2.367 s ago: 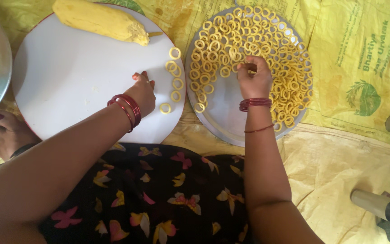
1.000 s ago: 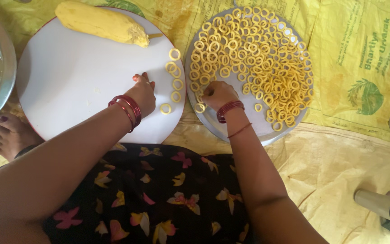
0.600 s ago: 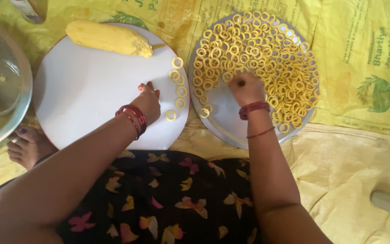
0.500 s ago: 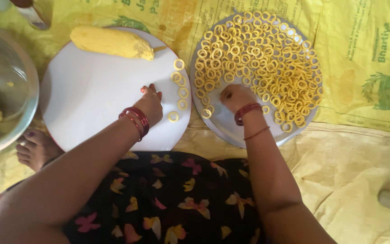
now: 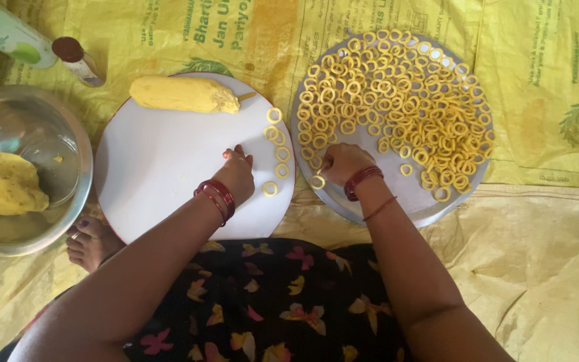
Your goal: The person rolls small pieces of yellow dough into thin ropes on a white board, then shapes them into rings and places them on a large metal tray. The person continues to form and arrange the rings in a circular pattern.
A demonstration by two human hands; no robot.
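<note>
Fingers (image 5: 324,173) of the right hand (image 5: 344,163) are curled together, tips pinched at a dough ring (image 5: 317,182) that lies on the near left edge of the round metal tray (image 5: 397,201); whether the ring is lifted or only touched cannot be told. Left hand (image 5: 236,175) rests palm down on the white round board (image 5: 169,167), fingers (image 5: 238,153) close together and holding nothing, red nails showing. Just right of that hand, a curved line of separate rings (image 5: 277,144) runs along the board's right edge, one ring near the wrist side. Far part of the tray is crowded with many yellow rings (image 5: 397,100), overlapping in places; its near right part is bare metal. Yellow dough log (image 5: 182,94) lies on the far side of the board, well apart from both hands. Steel bowl (image 5: 68,134) at left holds a lump of yellow dough (image 5: 5,184). Far left: a green-and-white bottle (image 5: 8,30) and a small brown-capped bottle (image 5: 78,60), both lying tilted. Red bangles (image 5: 217,196) on the left wrist, darker ones (image 5: 360,181) on the right. Yellow printed sacking (image 5: 544,100) covers the floor under everything. A bare foot (image 5: 92,241) shows near the bowl; dark floral cloth (image 5: 269,295) across the lap.
</note>
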